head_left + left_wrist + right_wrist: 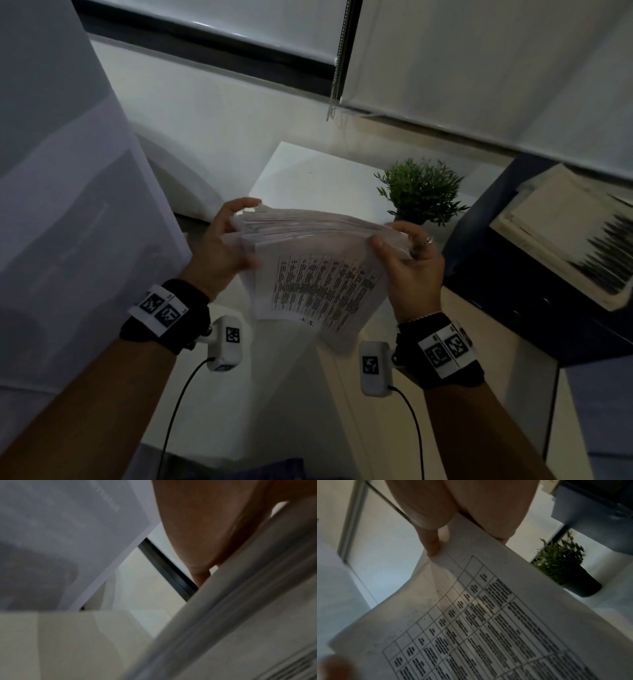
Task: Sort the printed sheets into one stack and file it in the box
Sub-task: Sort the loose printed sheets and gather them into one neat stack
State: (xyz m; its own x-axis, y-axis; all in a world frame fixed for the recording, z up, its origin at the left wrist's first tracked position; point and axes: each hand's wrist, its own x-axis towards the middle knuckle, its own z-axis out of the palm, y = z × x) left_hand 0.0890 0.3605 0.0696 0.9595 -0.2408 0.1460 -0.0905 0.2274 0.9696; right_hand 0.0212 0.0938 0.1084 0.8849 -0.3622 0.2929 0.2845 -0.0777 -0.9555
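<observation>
Mid-frame, the left hand (226, 245) and right hand (409, 263) each grip an end of the stack of printed sheets (318, 260), fingers curled round it. Squaring looks underway; filing next needs the box, which I cannot identify.

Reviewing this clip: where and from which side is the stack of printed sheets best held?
By its two short ends, one from each side. The stack is thick and fanned at its top edge, so the left hand and right hand clamping opposite ends probably keep the loose sheets together.

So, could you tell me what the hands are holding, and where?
Both grip the stack of printed sheets: left hand at its left edge, right hand at its right.
</observation>
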